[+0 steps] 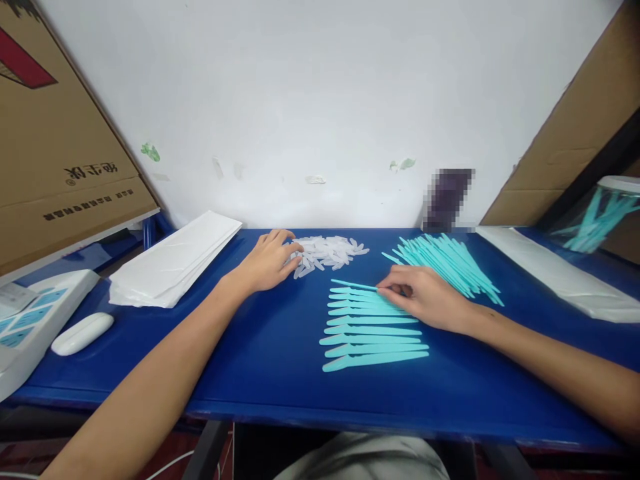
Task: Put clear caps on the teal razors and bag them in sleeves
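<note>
Turquoise slim stick (350, 285) pinched, the right hand (427, 297) risked brushing the turquoise stick row (373, 330) askew; the left hand (269, 262), fingers parted, risked scattering translucent oblong slips (327, 252).

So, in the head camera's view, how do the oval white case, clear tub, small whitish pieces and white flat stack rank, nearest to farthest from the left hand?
From the left hand:
1. Small whitish pieces: right at its fingers.
2. White flat stack: to its left.
3. Oval white case: farther left.
4. Clear tub: far right edge.
</note>
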### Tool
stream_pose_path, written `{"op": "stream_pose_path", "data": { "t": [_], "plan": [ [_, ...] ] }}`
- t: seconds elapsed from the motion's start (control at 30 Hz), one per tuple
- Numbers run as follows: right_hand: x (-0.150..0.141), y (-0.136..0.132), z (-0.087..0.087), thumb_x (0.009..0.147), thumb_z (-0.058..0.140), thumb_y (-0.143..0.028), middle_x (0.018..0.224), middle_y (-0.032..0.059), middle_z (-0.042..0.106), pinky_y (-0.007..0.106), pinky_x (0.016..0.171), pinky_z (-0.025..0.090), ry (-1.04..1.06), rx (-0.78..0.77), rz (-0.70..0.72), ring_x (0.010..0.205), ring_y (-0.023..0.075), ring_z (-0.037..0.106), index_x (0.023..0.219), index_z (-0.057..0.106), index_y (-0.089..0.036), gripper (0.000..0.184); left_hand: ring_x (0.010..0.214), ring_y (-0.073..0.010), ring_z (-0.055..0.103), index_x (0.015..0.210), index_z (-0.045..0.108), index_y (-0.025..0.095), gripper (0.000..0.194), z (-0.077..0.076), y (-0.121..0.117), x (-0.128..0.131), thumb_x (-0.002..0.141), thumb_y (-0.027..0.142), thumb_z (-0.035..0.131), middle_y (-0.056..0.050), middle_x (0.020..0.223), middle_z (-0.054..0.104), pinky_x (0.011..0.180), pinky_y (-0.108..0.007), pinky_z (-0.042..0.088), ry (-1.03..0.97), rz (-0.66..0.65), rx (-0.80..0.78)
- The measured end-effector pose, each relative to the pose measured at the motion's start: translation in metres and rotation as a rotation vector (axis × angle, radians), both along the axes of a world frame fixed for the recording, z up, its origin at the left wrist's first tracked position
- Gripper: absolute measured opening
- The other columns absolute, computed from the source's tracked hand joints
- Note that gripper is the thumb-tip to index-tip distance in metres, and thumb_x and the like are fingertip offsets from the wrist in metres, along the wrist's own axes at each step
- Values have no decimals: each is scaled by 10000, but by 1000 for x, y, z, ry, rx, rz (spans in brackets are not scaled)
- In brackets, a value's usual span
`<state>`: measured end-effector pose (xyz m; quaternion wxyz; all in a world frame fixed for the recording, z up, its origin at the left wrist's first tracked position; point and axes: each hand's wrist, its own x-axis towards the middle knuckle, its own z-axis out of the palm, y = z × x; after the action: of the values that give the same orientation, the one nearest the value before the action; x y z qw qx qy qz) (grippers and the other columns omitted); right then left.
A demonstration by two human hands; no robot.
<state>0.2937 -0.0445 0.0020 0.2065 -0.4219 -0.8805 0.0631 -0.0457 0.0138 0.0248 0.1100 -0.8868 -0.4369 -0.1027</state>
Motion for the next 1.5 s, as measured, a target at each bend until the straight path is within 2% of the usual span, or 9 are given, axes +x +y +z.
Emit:
{"op": "stream_pose_path", "data": {
  "t": [0.1, 0.27, 0.43, 0.67, 0.83, 1.03, 1.23, 1.4, 1.5],
  "plan": [
    [0, 3, -2, 987, 493, -368, 823, 60, 684, 314, 613, 414, -41, 76, -73, 695, 184, 619, 960, 765, -200, 320, 1235, -328, 505, 1204, 672, 215, 386, 2, -1, 1, 1035, 379, 366, -150, 1325, 526, 983, -519, 433, 0, -46, -28],
    [3, 6, -3, 999, 461, -386, 891, 72, 710, 322, 637, 425, -106, 8, -71, 732, 196, 638, 1014, 765, -210, 352, 1138, -282, 571, 1200, 685, 208, 370, 4, -9, 11, 1032, 330, 379, -127, 1284, 568, 960, -470, 446, 21, -111, -69],
    [4, 6, 1, 997, 469, -405, 790, 56, 691, 329, 671, 421, -114, -27, -74, 747, 211, 631, 1019, 749, -207, 344, 1141, -291, 555, 1273, 665, 184, 384, -4, -11, 19, 1026, 291, 391, -143, 1303, 572, 945, -461, 454, 45, -125, -17],
    [4, 6, 6, 1006, 432, -472, 541, -14, 583, 334, 644, 402, -133, -114, -118, 499, 179, 538, 1035, 727, -210, 396, 1199, -321, 501, 1159, 741, 222, 352, -9, -11, 24, 1022, 302, 427, -141, 1307, 565, 954, -474, 430, 65, -95, 17],
    [5, 7, 5, 1003, 435, -435, 605, 23, 645, 314, 582, 414, -108, -165, -116, 553, 203, 602, 1130, 718, -185, 398, 1214, -328, 481, 1291, 674, 239, 362, -9, -13, 28, 1019, 330, 453, -144, 1313, 551, 972, -473, 407, 66, -95, 32],
    [9, 8, 1, 989, 442, -389, 976, 105, 668, 359, 735, 473, -100, -85, -118, 849, 245, 643, 985, 696, -206, 313, 1166, -287, 531, 1101, 751, 246, 252, -3, -18, 33, 996, 262, 522, -100, 1210, 634, 948, -426, 412, 85, -206, -19],
    [11, 7, -1, 1000, 424, -413, 972, 99, 596, 368, 750, 465, -43, -82, -83, 872, 243, 588, 912, 590, -217, 272, 1021, -249, 609, 1071, 739, 193, 257, -1, -20, 40, 1020, 245, 493, -76, 975, 736, 892, -377, 438, 93, -307, -69],
    [8, 7, -1, 1016, 407, -391, 905, 86, 629, 373, 749, 426, -37, 18, -98, 835, 243, 573, 884, 526, -224, 244, 982, -261, 595, 1308, 626, 149, 354, -8, -20, 41, 1019, 208, 432, -123, 1038, 670, 867, -384, 454, 108, -279, -24],
    [5, 5, 0, 1035, 355, -383, 842, 58, 640, 344, 673, 404, 3, -11, -98, 711, 208, 566, 925, 479, -229, 227, 981, -249, 583, 1239, 662, 167, 339, -13, -19, 40, 1016, 187, 407, -122, 1040, 627, 859, -372, 463, 60, -275, -48]
  ]
}}
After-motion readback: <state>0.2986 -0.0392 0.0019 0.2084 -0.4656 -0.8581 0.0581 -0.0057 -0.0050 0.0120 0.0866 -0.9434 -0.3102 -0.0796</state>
